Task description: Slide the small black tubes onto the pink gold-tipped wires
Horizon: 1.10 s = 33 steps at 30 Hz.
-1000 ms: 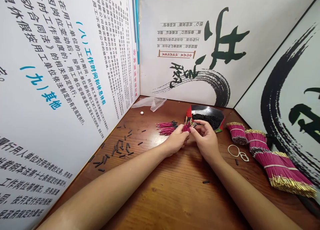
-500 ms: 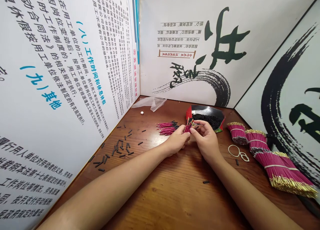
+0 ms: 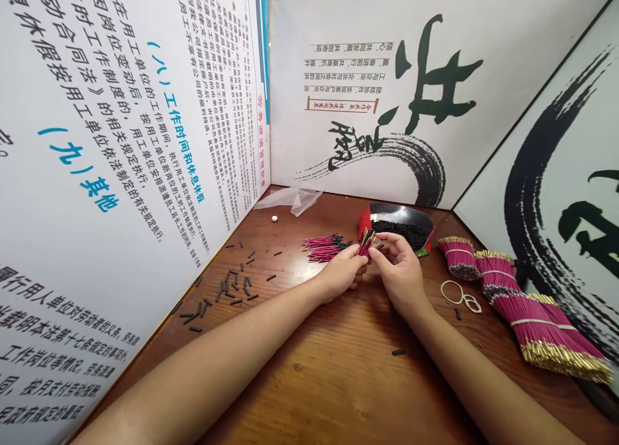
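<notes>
My left hand (image 3: 344,272) is closed round a small bunch of magenta wires (image 3: 366,242), whose gold and black tips point up and away. Against that bunch, my right hand (image 3: 399,267) pinches with thumb and fingers; what lies between its fingertips is too small to make out, though a dark bit shows near them. Left of my left hand, a pile of magenta wires (image 3: 322,248) with black ends lies on the table. Just behind my hands stands an open red and black container (image 3: 411,214) holding many short black sleeves (image 3: 394,231).
Loose black sleeves (image 3: 232,284) lie scattered on the wooden table (image 3: 309,374) at left. Banded wire bundles (image 3: 546,326) line the right side, near pale rubber bands (image 3: 452,292). A clear plastic bag (image 3: 294,200) rests by the back panel. Printed panels enclose the table.
Both hands stay in nearly the same place at the bunch. The right fingertips have shifted very slightly, and the tips of the held wires are fanned a little differently.
</notes>
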Each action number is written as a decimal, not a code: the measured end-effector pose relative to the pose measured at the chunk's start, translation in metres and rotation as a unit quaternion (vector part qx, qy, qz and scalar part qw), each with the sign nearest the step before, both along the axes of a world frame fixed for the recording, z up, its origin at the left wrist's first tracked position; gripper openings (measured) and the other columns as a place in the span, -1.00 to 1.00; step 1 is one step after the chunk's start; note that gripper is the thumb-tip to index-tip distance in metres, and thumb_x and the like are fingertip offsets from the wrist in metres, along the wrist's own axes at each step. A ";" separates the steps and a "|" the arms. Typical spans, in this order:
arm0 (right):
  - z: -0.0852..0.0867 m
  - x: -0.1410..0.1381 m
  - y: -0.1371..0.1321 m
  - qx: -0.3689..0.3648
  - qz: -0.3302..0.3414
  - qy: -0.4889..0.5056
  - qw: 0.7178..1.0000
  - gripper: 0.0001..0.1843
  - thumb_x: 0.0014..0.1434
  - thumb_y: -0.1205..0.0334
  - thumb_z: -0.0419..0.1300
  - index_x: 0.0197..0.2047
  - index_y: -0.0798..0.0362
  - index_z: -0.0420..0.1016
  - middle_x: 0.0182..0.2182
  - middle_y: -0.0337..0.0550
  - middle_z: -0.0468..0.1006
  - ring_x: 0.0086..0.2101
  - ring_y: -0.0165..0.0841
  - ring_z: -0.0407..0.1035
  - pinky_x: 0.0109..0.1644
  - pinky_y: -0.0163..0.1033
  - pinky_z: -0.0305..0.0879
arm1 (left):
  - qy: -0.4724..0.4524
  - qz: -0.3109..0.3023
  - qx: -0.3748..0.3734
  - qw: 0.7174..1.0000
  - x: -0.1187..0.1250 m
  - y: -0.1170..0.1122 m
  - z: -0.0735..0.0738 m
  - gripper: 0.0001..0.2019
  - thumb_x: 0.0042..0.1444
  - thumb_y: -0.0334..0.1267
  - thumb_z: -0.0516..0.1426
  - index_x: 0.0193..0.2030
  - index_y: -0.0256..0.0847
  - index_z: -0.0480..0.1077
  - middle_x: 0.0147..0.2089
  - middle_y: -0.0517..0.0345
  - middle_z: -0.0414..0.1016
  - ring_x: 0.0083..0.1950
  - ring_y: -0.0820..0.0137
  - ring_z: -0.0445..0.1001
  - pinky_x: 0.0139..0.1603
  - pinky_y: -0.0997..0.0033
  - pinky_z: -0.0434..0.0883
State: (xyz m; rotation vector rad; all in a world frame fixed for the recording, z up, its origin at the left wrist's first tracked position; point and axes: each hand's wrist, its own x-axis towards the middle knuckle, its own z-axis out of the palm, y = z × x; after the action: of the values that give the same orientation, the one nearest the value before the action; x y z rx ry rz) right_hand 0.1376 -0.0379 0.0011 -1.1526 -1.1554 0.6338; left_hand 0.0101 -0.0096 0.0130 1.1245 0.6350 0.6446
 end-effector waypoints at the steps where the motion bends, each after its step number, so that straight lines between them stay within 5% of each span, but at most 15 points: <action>1: 0.000 0.000 0.000 0.000 0.000 0.001 1.000 -0.66 0.03 0.11 0.31 -0.12 -0.02 0.40 -0.32 -0.17 0.56 -0.31 -0.31 0.43 -0.16 -0.14 0.36 | 0.001 -0.002 -0.001 1.000 0.000 0.000 0.000 -0.92 0.17 -0.33 -0.02 -0.18 -0.19 0.19 -0.52 0.40 -0.01 -0.61 0.61 -0.09 -0.61 0.58 -0.15; 9: 0.003 0.004 0.001 -0.010 -0.006 0.003 1.000 -0.67 0.06 0.08 0.27 -0.12 0.00 0.41 -0.29 -0.14 0.58 -0.26 -0.28 0.45 -0.11 -0.12 0.36 | 0.010 -0.006 -0.006 1.000 0.000 0.000 0.001 -0.94 0.19 -0.34 -0.03 -0.19 -0.18 0.18 -0.52 0.40 -0.02 -0.63 0.63 -0.10 -0.63 0.57 -0.19; 13: 0.003 0.029 0.006 -0.039 -0.115 -0.071 0.990 -0.70 0.17 0.07 0.08 -0.09 0.02 0.43 -0.24 -0.07 0.60 -0.17 -0.20 0.45 -0.05 -0.04 0.32 | 0.007 -0.004 -0.005 1.000 0.000 0.000 -0.002 -0.97 0.19 -0.33 -0.03 -0.22 -0.17 0.15 -0.53 0.41 -0.02 -0.64 0.64 -0.11 -0.63 0.59 -0.19; 16: -0.001 0.048 0.008 -0.088 -0.201 -0.320 0.922 -0.69 0.19 0.15 0.01 -0.15 0.02 0.53 -0.14 -0.02 0.60 -0.02 -0.08 0.34 0.09 0.12 0.16 | -0.005 0.007 -0.003 1.000 0.000 0.000 -0.003 -0.94 0.19 -0.33 -0.01 -0.23 -0.14 0.11 -0.53 0.42 -0.01 -0.64 0.65 -0.11 -0.62 0.60 -0.20; 19: -0.006 0.053 0.007 -0.158 -0.183 -0.467 0.851 -0.63 0.22 0.17 -0.03 -0.10 -0.02 0.58 -0.03 -0.06 0.58 0.06 -0.02 0.25 0.11 0.17 0.07 | -0.020 0.019 -0.006 1.000 0.000 0.000 -0.004 -0.88 0.18 -0.33 0.01 -0.21 -0.11 0.08 -0.53 0.43 0.00 -0.65 0.64 -0.12 -0.62 0.60 -0.20; 21: -0.008 0.050 0.006 -0.174 -0.158 -0.510 0.828 -0.61 0.24 0.17 -0.04 -0.07 -0.04 0.59 0.02 -0.12 0.57 0.07 -0.04 0.24 0.10 0.15 0.07 | -0.025 0.022 -0.005 0.999 0.000 0.000 -0.004 -0.85 0.17 -0.32 0.02 -0.19 -0.09 0.07 -0.54 0.44 0.01 -0.66 0.64 -0.12 -0.62 0.61 -0.19; 33: -0.011 0.047 0.006 -0.161 -0.162 -0.551 0.802 -0.60 0.21 0.20 0.01 -0.02 0.05 0.59 0.05 -0.07 0.57 0.03 -0.05 0.30 0.05 0.09 0.14 | -0.006 0.017 -0.014 1.000 -0.001 0.002 -0.003 -0.77 -0.02 -0.39 0.03 -0.21 -0.09 0.09 -0.52 0.42 0.09 -0.67 0.66 -0.07 -0.62 0.63 -0.19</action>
State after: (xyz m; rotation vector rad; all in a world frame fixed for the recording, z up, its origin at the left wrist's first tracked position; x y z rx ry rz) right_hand 0.1850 -0.0314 -0.0096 -2.0825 -1.7708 -0.2186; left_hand 0.0092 -0.0079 0.0101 1.0849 0.6525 0.6696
